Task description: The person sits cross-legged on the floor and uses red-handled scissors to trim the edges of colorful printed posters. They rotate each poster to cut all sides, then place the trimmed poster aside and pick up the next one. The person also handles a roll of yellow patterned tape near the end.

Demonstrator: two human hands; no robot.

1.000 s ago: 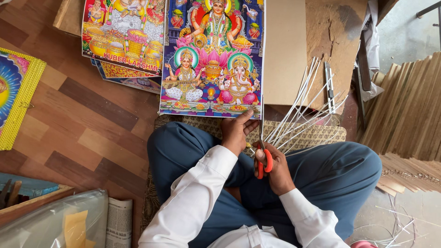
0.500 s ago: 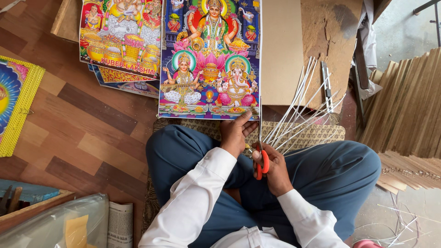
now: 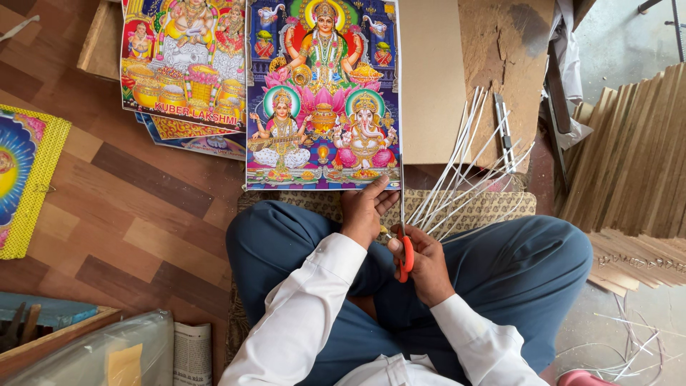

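Orange-handled scissors, gripped in the right hand, fingers closed through and around the loops; blades point far, running up the right edge of a glossy colour print. Print lies flat, its near edge at the person's knees, its right edge beside a plain cardboard sheet. Left hand pinches the print's near right corner, thumb on top, wrist bent toward the far side. Both forearms in white sleeves, converging over crossed legs in blue trousers. Loose pile of thin white paper strips fans out just right of the blades, over a woven mat. Second print overlaps others to the left, its right edge touching the first. Open wood-pattern floor to the left gives room; a yellow-bordered print sits at the far left edge. Stacked wooden slats crowd the right side. Folded newspaper and clear plastic bag lie near left.
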